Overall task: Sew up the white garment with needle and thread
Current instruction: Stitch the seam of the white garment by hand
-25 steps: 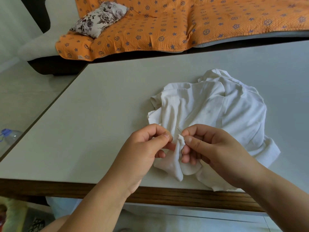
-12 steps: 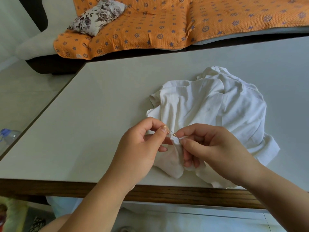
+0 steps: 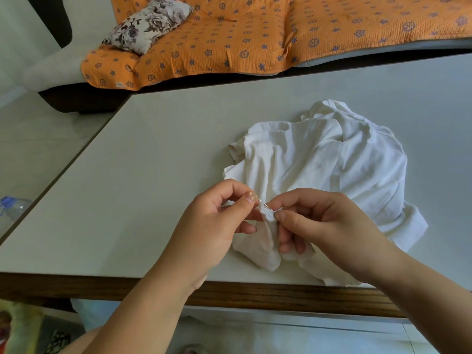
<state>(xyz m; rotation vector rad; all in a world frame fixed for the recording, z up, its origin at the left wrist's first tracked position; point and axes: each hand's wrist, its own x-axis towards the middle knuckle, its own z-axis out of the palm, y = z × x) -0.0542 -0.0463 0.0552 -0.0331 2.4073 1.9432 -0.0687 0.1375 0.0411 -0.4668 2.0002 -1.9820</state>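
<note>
Conceivably, with the garment (image 3: 319,162) heaped on the table (image 3: 153,175) right of centre, its near fold pinched by the right hand (image 3: 329,226) and the needle (image 3: 267,206) pinched by the left hand (image 3: 217,226), the right hand may be pricked if the needle is tugged askew.

One left hand (image 3: 212,226), one right hand (image 3: 329,226), one needle (image 3: 267,206), one white garment (image 3: 332,162), one table (image 3: 153,175), one cushion (image 3: 148,24), one bottle (image 3: 12,208)

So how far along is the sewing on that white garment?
Finished stitches are too small to see. In hand: the left hand pinches the needle at a fold of the white garment that the right hand holds. The rest lies bunched on the table, so sewing seems to remain.
</note>
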